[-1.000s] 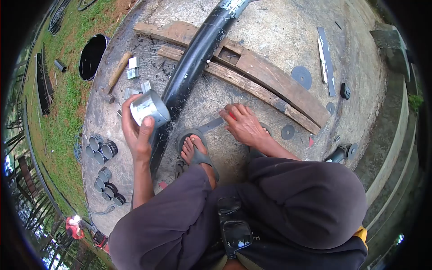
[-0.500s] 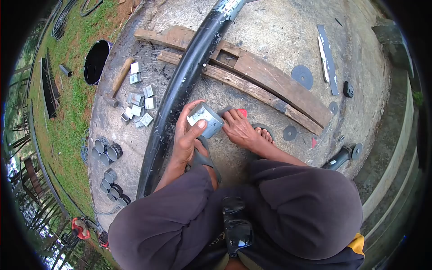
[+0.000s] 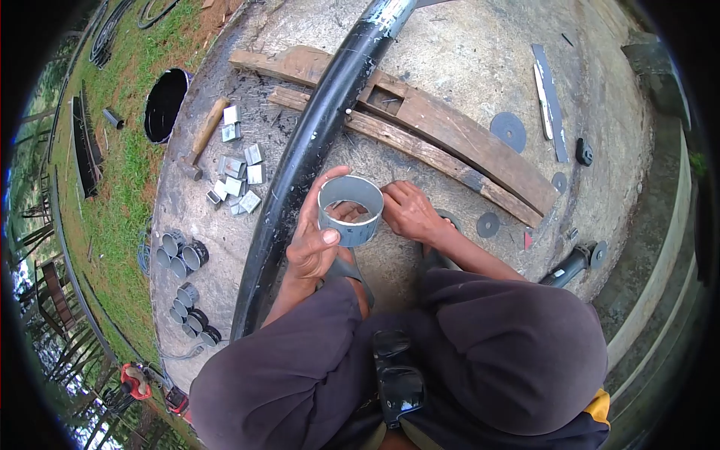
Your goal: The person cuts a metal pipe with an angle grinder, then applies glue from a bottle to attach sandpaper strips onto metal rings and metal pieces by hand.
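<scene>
left hand (image 3: pixel 309 244): curved around grey pipe ring (image 3: pixel 351 233), thumb on its near wall | right hand (image 3: pixel 411 213): fingers curled beside ring's right rim, apparently touching it | ring: above concrete floor (image 3: pixel 442 82), between hands

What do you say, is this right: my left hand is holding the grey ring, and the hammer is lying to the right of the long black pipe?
Not quite: the head view shows the hammer lying to the left of the long black pipe. Your left hand is indeed holding the grey ring.
</scene>
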Demonstrator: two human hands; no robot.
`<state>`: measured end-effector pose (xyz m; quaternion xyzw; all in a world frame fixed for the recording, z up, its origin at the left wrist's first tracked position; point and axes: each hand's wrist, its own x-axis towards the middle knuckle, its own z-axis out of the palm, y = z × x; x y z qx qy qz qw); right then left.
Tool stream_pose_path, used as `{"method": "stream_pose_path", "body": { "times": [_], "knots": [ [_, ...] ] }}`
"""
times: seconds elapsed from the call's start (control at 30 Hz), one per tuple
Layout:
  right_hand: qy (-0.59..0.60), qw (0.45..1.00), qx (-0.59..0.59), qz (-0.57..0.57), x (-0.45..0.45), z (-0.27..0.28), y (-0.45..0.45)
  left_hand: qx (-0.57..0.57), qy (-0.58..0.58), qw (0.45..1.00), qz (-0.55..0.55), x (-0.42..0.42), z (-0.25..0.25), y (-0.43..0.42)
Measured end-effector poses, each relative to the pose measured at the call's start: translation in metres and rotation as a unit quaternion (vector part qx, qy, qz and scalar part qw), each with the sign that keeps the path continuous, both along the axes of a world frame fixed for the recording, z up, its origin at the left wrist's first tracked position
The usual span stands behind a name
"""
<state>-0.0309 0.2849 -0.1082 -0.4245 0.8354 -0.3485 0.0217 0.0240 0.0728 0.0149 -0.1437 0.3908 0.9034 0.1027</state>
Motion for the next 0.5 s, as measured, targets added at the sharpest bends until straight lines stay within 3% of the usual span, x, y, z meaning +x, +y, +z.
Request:
{"method": "stream_pose_path", "body": {
  "times": [0.07, 0.2, 0.33, 0.43, 0.5],
  "knots": [
    [-0.152, 0.982, -0.053, -0.096, 0.003, 0.007, 0.01, -0.037, 0.019, 0.999, 0.012, 0.0, 0.004, -0.002],
    [-0.369, 0.884, -0.131, -0.255, -0.006, 0.039, 0.027, -0.144, 0.062, 0.988, 0.015, -0.004, 0.013, -0.004],
    [-0.402, 0.871, -0.181, -0.217, -0.012, 0.057, 0.034, -0.333, 0.169, 0.927, 0.008, -0.009, 0.013, -0.002],
    [-0.529, 0.802, -0.225, -0.163, -0.01, 0.079, 0.024, -0.498, 0.199, 0.844, 0.002, -0.013, 0.021, 0.002],
    [-0.515, 0.809, -0.269, -0.089, -0.008, 0.095, 0.015, -0.574, 0.224, 0.788, 0.008, -0.015, 0.024, 0.005]
  ]
}}
